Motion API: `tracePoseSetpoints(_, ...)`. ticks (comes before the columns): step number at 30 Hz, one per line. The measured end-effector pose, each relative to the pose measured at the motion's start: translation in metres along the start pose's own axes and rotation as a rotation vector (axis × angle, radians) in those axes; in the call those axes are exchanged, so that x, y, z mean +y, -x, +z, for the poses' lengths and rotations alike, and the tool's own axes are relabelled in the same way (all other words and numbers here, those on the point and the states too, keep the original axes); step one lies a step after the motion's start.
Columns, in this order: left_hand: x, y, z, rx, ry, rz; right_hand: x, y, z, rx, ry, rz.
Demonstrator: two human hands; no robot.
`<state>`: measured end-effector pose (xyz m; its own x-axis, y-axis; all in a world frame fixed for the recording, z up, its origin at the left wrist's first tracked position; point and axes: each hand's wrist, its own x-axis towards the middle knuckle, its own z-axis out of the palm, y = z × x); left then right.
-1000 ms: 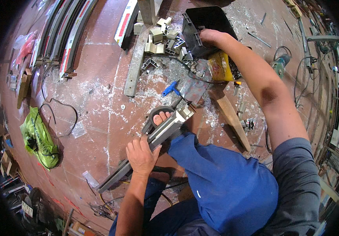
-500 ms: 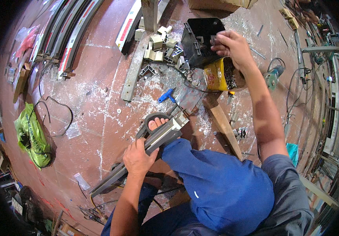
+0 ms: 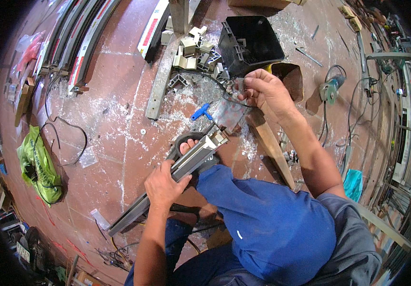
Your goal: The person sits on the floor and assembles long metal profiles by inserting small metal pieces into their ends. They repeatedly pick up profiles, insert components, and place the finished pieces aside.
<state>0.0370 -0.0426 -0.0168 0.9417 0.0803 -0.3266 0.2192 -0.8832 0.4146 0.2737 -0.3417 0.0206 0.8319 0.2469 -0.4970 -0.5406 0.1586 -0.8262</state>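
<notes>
My left hand (image 3: 163, 185) is wrapped round a long grey metal profile (image 3: 136, 212), which lies slanting across my legs and foot. Its pale cut end (image 3: 217, 139) points up and to the right. Between thumb and fingers of my right hand (image 3: 271, 95) is a small grey metal piece (image 3: 241, 85), too small to make out fully. That hand hovers over the floor, just in front of a black bin (image 3: 262, 59) and apart from the profile. A blue T-handle key (image 3: 201, 112) stands by the profile's end.
Pale cut profile pieces (image 3: 188, 62) are heaped left of the bin. A wooden wedge (image 3: 272, 148) lies by my knee. Farther right is an angle grinder (image 3: 330, 90) with its cable. Long rails (image 3: 88, 52) and a green bag (image 3: 38, 167) lie to the left.
My right hand has moved from over the black bin down and toward me, carrying the small piece. My left hand stays on the profile, shifted only slightly.
</notes>
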Motion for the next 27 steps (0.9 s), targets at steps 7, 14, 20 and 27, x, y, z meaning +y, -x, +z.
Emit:
tracePoseSetpoints(7, -0.003, 0.001, 0.002, 0.001, 0.001, -0.003, 0.022, 0.007, 0.009, -0.018, -0.056, 0.056)
tracePoseSetpoints(14, 0.000, -0.001, -0.002, -0.024, 0.005, -0.022, 0.034, 0.012, 0.002, -0.073, -0.019, 0.115)
tracePoseSetpoints(20, 0.003, -0.001, -0.005, -0.002, -0.012, -0.009, 0.034, 0.013, -0.005, -0.130, 0.036, 0.191)
tracePoseSetpoints(27, -0.001, -0.001, -0.001, -0.006, 0.020, -0.009, 0.048, 0.024, 0.001, -0.160, 0.452, -0.001)
